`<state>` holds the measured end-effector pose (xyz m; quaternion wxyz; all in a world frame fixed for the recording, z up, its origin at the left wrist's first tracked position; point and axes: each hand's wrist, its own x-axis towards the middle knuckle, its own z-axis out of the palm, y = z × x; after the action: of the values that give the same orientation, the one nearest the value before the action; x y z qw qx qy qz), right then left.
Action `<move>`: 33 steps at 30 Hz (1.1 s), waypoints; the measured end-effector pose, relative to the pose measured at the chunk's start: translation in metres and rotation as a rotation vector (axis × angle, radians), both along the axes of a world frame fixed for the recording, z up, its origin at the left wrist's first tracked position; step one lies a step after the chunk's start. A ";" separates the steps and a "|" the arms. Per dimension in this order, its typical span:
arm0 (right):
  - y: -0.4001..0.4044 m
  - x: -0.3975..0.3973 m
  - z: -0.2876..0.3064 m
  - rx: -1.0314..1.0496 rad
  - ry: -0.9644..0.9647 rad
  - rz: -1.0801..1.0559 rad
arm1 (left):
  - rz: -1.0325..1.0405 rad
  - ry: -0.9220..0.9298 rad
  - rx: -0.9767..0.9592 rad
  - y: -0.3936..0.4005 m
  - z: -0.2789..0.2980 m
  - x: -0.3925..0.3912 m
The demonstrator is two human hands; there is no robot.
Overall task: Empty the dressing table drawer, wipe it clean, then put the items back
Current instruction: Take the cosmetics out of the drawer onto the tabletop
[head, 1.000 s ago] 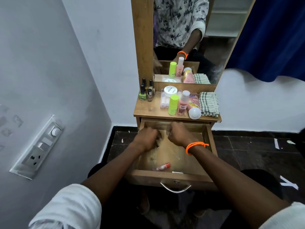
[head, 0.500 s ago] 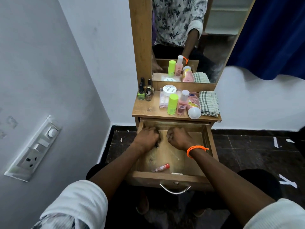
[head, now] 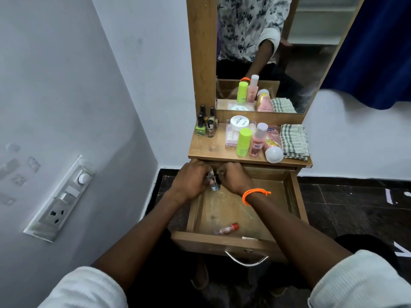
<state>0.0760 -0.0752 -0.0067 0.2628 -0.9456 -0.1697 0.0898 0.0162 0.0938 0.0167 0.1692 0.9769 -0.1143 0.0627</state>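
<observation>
Corner wooden desk (head: 206, 150) with mirror; its pulled-out wooden drawer (head: 222, 241) holds a small red-capped tube (head: 226, 228) near the front edge. Left hand (head: 191, 183) and right hand (head: 233, 177), fingers curled, together pinch a small clear glass bottle (head: 214, 184) over the drawer's rear left corner.

Both hands (head: 193, 182) higher (small bottle (head: 214, 184) visible)
</observation>
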 end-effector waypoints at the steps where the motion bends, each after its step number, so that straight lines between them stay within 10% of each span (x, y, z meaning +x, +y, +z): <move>1: 0.006 -0.001 0.001 -0.017 -0.007 0.022 | 0.012 -0.005 -0.019 0.005 0.002 -0.001; 18: 0.029 -0.019 0.003 -0.326 -0.123 0.222 | 0.153 0.097 -0.336 0.032 0.008 -0.008; 33: -0.012 -0.023 0.052 0.053 -0.135 0.036 | 0.191 0.054 -0.416 0.022 0.043 0.009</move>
<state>0.0530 -0.0868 0.0449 0.2742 -0.9389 -0.2064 0.0261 0.0250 0.1157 0.0597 0.3633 0.9287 -0.0016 0.0745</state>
